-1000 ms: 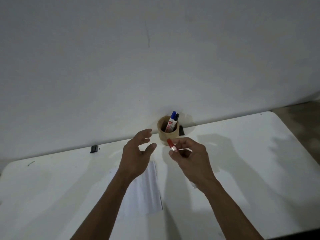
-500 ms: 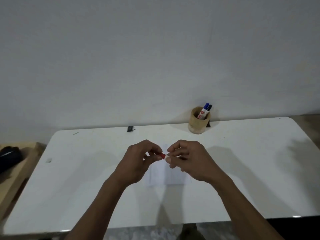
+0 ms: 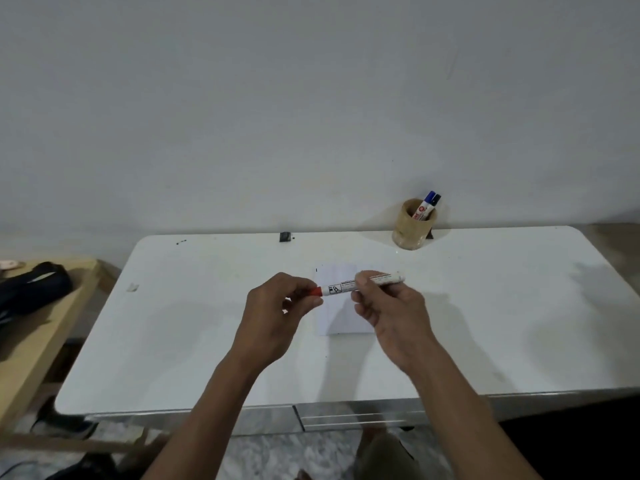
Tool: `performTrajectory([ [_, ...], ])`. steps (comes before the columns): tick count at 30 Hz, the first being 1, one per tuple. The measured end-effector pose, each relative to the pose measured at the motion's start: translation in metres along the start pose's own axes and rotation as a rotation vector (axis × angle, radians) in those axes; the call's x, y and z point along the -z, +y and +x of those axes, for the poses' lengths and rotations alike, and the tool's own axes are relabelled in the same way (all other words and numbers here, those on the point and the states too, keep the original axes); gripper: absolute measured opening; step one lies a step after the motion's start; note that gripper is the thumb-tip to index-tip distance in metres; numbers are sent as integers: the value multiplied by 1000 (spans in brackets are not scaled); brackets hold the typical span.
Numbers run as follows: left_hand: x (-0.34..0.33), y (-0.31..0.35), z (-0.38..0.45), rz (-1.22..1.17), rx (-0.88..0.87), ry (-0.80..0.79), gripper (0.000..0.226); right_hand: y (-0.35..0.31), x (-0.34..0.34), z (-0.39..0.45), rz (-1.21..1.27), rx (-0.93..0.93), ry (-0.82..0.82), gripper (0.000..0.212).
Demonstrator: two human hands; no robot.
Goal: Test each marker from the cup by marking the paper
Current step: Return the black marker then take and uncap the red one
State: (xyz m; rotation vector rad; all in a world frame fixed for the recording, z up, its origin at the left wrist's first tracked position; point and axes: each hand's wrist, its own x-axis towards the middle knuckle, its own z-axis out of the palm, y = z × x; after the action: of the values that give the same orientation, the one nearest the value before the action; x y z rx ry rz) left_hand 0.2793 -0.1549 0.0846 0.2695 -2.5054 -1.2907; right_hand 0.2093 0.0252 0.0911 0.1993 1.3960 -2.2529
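White table [image 3: 207, 341] (bare grey wall [image 3: 311, 98] behind)

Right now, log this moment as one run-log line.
step: uncapping red marker | left hand: on red cap | right hand: on barrel | paper: unmarked where visible | cup: two markers

White table, seen from my head camera

I see the table [image 3: 502, 323] filling the middle of the frame against the wall; a paper [image 3: 341, 318] lies flat at its centre, a cup [image 3: 410, 230] stands at the back edge right of centre, a small black thing [image 3: 284, 236] sits at the back edge centre, and a scrap [image 3: 132, 287] lies toward the left.
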Motion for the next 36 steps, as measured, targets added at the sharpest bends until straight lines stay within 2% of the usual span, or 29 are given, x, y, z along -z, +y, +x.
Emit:
performTrajectory([
  [4,-1,-1,-3,46,-60,2,9,21,-15,-3,-46,5,-4,8],
  [10,-1,-7,-1,22,61,-62,7,27,-10,7,-180,48,-12,39],
  [13,-5,-9,5,-26,142,-119,6,30,-4,14,-191,57,-11,44],
  [17,-12,-15,21,-19,240,-175,11,27,5,31,-134,57,7,32],
  [20,-12,-32,39,-27,358,-146,10,14,17,55,-83,74,43,24],
  [28,-36,-89,98,318,391,-2,8,3,42,107,-174,60,87,14],
  [36,-69,-119,144,505,405,-175,11,9,54,133,-188,-6,135,14],
])
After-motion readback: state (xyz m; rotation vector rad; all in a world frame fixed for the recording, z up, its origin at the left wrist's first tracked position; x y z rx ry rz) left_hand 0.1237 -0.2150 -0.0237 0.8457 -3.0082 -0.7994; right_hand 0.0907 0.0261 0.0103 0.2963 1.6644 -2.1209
